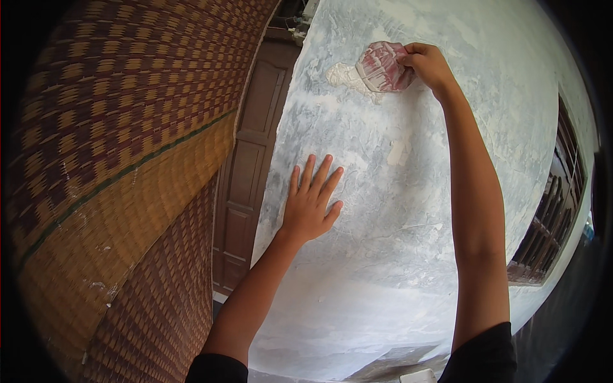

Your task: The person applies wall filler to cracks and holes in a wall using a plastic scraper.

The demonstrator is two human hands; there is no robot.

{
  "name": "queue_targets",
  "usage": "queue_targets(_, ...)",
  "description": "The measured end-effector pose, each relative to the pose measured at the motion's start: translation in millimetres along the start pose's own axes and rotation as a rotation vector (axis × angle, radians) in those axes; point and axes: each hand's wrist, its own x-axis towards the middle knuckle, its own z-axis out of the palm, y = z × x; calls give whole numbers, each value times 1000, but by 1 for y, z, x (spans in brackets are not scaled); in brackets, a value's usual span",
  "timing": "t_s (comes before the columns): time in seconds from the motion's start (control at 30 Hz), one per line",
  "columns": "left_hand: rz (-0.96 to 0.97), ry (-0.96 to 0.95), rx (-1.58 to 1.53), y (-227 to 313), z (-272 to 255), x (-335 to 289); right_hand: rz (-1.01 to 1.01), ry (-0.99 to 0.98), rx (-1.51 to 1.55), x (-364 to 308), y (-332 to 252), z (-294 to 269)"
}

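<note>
Plainly, hands (pixel 430 67) at wall (pixel 389 210), white-smeared reddish piece (pixel 382 67)

A home, it seems, from the panelled door (pixel 257 96), woven matting (pixel 140 83) and barred window (pixel 550 207).

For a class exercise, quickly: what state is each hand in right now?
Left hand: open, empty, apparently flat against the wall.
Right hand: closed, holding a white-smeared reddish piece by its edge.

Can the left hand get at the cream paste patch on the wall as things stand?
Probably yes: the left hand, open and empty, is below the paste patch on the wall, nothing visible between; the reddish pad in the right hand overlaps only its right side.
</note>
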Motion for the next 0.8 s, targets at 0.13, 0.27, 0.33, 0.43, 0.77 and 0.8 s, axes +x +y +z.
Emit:
queue_targets(0.13,-25,-6,-2,4,-2,0,-24,42,208,-4,-4,-22)
queue_targets(0.27,-24,-1,3,2,-2,0,-54,-153,183,6,-16,5)
queue_targets(0.33,-18,-6,0,2,-1,1,-131,-69,53,16,-16,17)
queue_targets(0.43,-17,-14,-3,2,-1,0,-139,76,-183,25,-22,11)
queue_targets(0.77,-21,-27,20,0,-1,-1,-217,-121,-159,45,-27,20)
queue_targets(0.8,-18,-22,26,0,-1,0,-241,-84,-224,52,-27,21)
